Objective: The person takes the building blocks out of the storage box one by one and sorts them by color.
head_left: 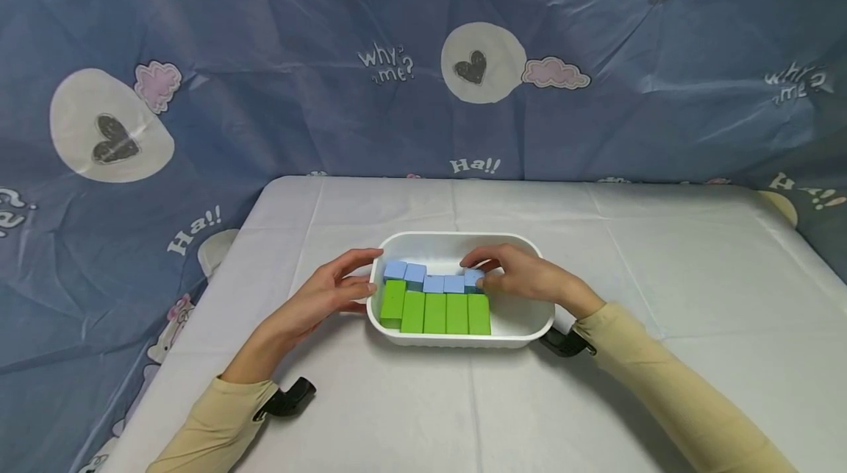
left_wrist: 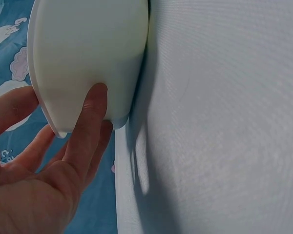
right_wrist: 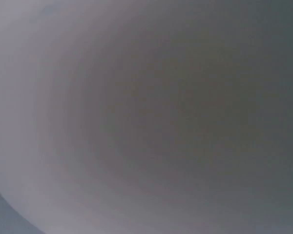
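Observation:
A white oval tub sits on the table. Inside, a row of light blue blocks lies behind a row of bright green blocks. My right hand reaches over the tub's right end and pinches the rightmost blue block between thumb and fingers, partly hiding it. Against the tub's left end rests my left hand, its fingers spread. The left wrist view shows the left fingers touching the tub's outer wall. Only a blurred, close pale surface fills the right wrist view.
White cloth covers the table under the tub. Behind and to the left hangs a blue printed curtain. Black wrist cameras stick out below the left sleeve and the right sleeve, the right one close to the tub's corner.

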Action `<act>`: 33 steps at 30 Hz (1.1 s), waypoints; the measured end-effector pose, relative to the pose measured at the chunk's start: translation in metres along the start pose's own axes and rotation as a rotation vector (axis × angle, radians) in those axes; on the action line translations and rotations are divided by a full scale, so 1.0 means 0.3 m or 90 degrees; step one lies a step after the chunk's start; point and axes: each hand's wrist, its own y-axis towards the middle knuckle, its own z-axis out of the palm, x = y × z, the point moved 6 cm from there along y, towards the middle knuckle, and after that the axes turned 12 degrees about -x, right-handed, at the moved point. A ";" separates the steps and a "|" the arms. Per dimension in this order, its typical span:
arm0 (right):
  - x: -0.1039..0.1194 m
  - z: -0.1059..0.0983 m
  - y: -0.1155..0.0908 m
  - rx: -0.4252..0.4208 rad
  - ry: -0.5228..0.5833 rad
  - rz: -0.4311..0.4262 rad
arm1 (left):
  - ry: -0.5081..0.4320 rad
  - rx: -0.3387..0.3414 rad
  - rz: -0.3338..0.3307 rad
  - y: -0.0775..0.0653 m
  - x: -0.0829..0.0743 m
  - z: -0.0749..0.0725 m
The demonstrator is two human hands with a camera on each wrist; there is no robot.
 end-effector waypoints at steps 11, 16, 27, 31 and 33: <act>-0.009 0.002 0.008 -0.045 -0.055 0.022 | -0.001 0.000 -0.005 0.000 0.002 0.000; -0.014 0.002 0.009 -0.067 -0.067 0.036 | -0.004 -0.001 -0.005 0.000 0.001 0.000; -0.017 -0.006 -0.002 -0.118 -0.039 0.074 | -0.001 0.002 -0.005 0.001 0.000 0.002; -0.017 -0.013 -0.005 -0.139 -0.042 0.089 | -0.003 0.002 -0.005 0.000 0.001 0.002; -0.013 -0.014 -0.005 -0.144 -0.040 0.087 | -0.004 0.003 -0.005 0.000 0.001 0.002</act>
